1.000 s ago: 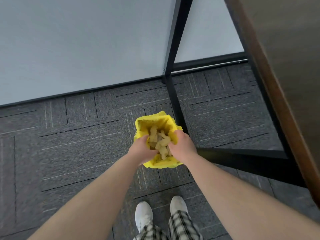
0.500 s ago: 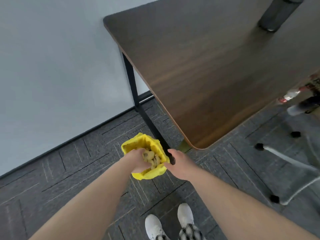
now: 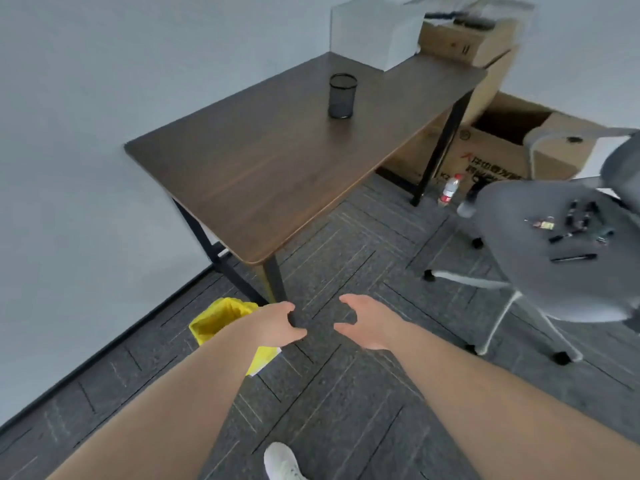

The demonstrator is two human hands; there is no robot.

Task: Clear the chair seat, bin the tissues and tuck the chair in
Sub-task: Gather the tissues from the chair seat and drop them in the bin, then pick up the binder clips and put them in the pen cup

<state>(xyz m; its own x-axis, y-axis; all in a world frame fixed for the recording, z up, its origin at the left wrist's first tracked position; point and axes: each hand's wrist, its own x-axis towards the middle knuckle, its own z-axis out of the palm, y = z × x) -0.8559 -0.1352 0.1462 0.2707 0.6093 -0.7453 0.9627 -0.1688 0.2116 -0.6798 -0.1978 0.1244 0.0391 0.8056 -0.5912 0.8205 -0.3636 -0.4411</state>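
Note:
A bin with a yellow bag stands on the carpet by the desk's near leg, partly hidden behind my left forearm; its inside is out of sight. My left hand hovers just right of it, fingers curled apart, holding nothing. My right hand is level with it, open and empty. The grey office chair stands at the right, away from the dark wooden desk. Pens, keys and several small dark items lie on its seat.
A black mesh pen cup stands on the desk. Cardboard boxes sit behind the desk and chair, and a water bottle stands on the floor near the desk's far leg. A grey wall runs along the left.
Both hands have left the yellow bag of tissues and moved right, empty. My view has swung up and right, bringing the desk top and chair seat into sight.

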